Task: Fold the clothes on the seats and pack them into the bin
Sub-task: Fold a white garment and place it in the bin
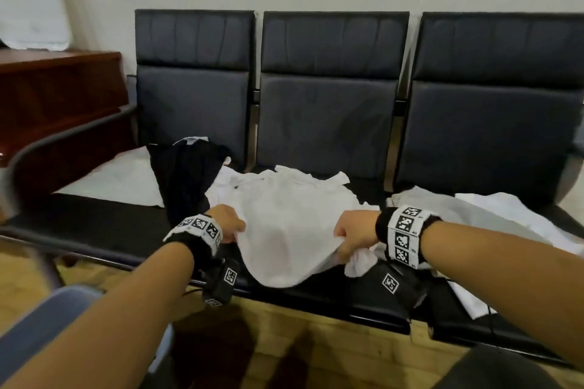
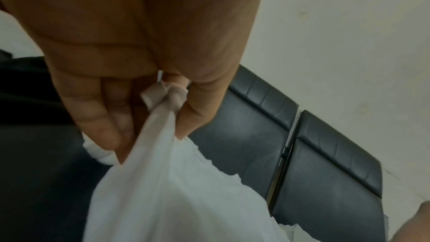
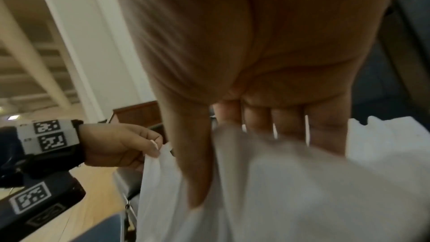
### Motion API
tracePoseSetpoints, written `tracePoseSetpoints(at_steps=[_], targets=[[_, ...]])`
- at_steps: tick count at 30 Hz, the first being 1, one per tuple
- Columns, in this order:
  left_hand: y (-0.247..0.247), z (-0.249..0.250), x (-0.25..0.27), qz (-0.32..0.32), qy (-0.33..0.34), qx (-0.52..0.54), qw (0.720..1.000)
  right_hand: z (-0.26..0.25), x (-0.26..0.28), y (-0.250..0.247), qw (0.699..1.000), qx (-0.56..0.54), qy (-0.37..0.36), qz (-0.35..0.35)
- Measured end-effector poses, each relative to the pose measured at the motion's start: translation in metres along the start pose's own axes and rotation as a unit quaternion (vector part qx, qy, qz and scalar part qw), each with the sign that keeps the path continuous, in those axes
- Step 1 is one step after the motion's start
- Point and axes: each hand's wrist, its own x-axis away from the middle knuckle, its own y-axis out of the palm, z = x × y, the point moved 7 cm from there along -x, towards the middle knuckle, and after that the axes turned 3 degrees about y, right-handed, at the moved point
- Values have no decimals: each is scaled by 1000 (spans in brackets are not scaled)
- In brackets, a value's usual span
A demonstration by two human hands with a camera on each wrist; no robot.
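A white shirt [image 1: 284, 224] lies spread over the middle black seat [image 1: 373, 189], its near hem lifted and sagging between my hands. My left hand [image 1: 232, 226] pinches the hem's left corner; in the left wrist view the white shirt [image 2: 167, 181] is bunched between thumb and curled fingers of the left hand [image 2: 160, 109]. My right hand [image 1: 350, 238] grips the hem's right side, and in the right wrist view its fingers [image 3: 288, 126] curl over the white shirt [image 3: 291, 190]. The left hand [image 3: 130, 146] also shows there, pinching cloth. No bin can be made out.
A black garment [image 1: 186, 180] lies on the left seat over a flat white cloth [image 1: 126, 180]. More white clothes [image 1: 493, 215] are heaped on the right seat. A dark armrest [image 1: 57, 139] curves at the left, beside a wooden cabinet [image 1: 60, 88]. Wooden floor lies below.
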Motion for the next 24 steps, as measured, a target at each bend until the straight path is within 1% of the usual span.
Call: tracePoseSetpoints(at_steps=[2, 3, 4, 8, 10, 12, 15, 18, 20, 22, 24], targets=[[13, -18, -2, -14, -20, -15, 1000, -5, -16, 16, 998, -24, 8, -62], [18, -25, -4, -16, -28, 2, 999, -7, -27, 16, 997, -41, 12, -66], [21, -30, -8, -13, -32, 20, 999, -9, -38, 10, 997, -51, 13, -48], [24, -41, -25, -1, -61, 95, 994, -18, -92, -32, 994, -74, 20, 74], [24, -45, -37, 4, -63, 93, 994, -20, -124, -47, 991, -68, 35, 109], [25, -53, -49, 3, -64, 57, 996, -30, -151, -59, 990, -43, 34, 131], [27, -64, -63, -5, -75, 32, 997, -47, -189, -71, 988, -24, 20, 153], [29, -67, -73, -29, -91, 59, 994, -59, -230, -78, 984, -34, 10, 175], [31, -68, -77, -44, -95, 67, 992, -65, -256, -75, 985, -46, 9, 166], [33, -69, -80, -58, -95, 73, 991, -70, -273, -67, 990, -30, 15, 138], [35, -70, -85, -70, -88, 61, 992, -69, -287, -64, 991, -6, 35, 127]])
